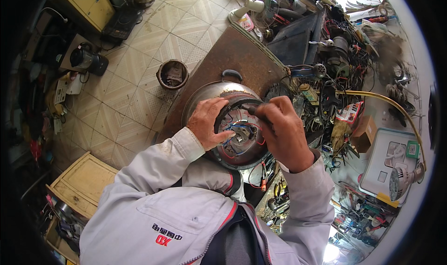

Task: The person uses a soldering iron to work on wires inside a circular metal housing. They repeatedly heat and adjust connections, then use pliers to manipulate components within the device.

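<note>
An electric metal pot (199, 97) with a black side handle (232, 74) lies tipped at the table's edge, its round base facing me. Inside the dark base ring (241, 165) run red and blue wires (239, 126) around metal parts. My left hand (209, 123) rests on the left side of the ring, its thumb reaching over the opening. My right hand (283, 130) is closed around a dark tool handle (248, 108) at the ring's upper right; the tool's tip is hard to make out.
The brown tabletop (241, 52) extends beyond the pot. A bucket (172, 74) stands on the tiled floor. Cables and parts crowd the right side, beneath a gooseneck lamp (400, 183). Pliers (278, 189) and other tools lie near my right forearm. A small fan (267, 8) is farther off.
</note>
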Demonstrator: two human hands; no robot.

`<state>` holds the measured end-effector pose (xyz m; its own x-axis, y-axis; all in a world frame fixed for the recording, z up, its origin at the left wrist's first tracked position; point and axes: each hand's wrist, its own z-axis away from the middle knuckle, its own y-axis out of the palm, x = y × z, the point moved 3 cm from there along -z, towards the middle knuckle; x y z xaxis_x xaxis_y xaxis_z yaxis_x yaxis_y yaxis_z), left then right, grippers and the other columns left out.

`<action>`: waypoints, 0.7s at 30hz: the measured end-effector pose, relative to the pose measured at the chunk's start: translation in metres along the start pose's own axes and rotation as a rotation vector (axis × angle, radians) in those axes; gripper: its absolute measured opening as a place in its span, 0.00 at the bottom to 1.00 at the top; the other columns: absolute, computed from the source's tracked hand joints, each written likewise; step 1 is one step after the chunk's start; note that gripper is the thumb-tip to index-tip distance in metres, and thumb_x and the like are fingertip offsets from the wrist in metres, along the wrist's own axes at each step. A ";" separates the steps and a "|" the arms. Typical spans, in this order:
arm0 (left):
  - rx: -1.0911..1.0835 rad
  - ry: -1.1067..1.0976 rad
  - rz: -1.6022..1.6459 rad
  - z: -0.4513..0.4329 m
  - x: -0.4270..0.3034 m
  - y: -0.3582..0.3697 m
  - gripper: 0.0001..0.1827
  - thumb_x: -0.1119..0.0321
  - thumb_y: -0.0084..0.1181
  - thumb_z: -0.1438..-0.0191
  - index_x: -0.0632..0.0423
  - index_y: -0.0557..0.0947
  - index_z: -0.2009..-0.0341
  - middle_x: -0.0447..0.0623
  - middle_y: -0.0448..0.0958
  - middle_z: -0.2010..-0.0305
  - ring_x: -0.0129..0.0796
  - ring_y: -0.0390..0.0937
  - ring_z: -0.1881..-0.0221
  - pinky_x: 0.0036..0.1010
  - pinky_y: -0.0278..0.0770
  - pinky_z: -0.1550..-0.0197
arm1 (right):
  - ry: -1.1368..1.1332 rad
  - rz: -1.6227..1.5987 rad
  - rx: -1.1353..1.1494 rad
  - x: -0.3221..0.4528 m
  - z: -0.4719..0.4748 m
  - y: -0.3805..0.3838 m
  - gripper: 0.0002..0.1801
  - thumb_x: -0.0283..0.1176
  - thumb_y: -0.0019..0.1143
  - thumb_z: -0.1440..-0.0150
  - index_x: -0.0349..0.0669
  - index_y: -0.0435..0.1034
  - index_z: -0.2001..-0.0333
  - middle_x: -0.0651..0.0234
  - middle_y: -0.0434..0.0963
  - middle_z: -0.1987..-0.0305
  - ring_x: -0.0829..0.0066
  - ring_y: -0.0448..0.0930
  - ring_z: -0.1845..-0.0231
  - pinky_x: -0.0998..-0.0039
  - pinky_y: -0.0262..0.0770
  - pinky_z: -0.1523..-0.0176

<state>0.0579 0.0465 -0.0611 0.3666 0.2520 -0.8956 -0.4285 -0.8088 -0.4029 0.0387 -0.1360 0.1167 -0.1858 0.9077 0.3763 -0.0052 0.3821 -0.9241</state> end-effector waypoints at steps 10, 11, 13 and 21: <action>-0.002 0.007 -0.014 0.000 -0.001 0.001 0.51 0.54 0.79 0.57 0.58 0.72 0.31 0.61 0.72 0.31 0.59 0.68 0.30 0.48 0.67 0.27 | -0.144 0.015 0.032 -0.005 -0.003 -0.002 0.13 0.33 0.69 0.39 0.41 0.77 0.53 0.57 0.77 0.60 0.53 0.83 0.66 0.56 0.79 0.67; 0.001 -0.003 0.004 0.000 0.000 0.001 0.52 0.54 0.79 0.57 0.58 0.70 0.30 0.62 0.72 0.30 0.59 0.67 0.29 0.48 0.66 0.26 | -0.146 -0.013 -0.008 -0.005 -0.003 -0.002 0.13 0.33 0.69 0.40 0.41 0.77 0.54 0.58 0.77 0.60 0.53 0.83 0.66 0.56 0.78 0.67; -0.001 -0.031 0.034 0.003 0.002 0.002 0.54 0.54 0.80 0.55 0.58 0.68 0.27 0.63 0.70 0.28 0.60 0.66 0.28 0.49 0.64 0.25 | 0.000 0.029 0.009 -0.003 -0.003 0.001 0.12 0.30 0.69 0.41 0.41 0.77 0.55 0.57 0.76 0.60 0.52 0.83 0.64 0.55 0.78 0.64; -0.114 -0.209 0.027 0.027 0.011 -0.001 0.61 0.48 0.78 0.51 0.63 0.57 0.24 0.65 0.65 0.26 0.61 0.63 0.26 0.49 0.61 0.24 | -0.078 0.024 0.001 -0.005 0.002 0.001 0.15 0.33 0.69 0.39 0.41 0.78 0.51 0.60 0.77 0.62 0.52 0.83 0.67 0.58 0.79 0.66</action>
<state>0.0399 0.0644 -0.0752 0.1727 0.3244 -0.9300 -0.3354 -0.8684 -0.3652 0.0375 -0.1401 0.1138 -0.2622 0.9000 0.3481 -0.0012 0.3604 -0.9328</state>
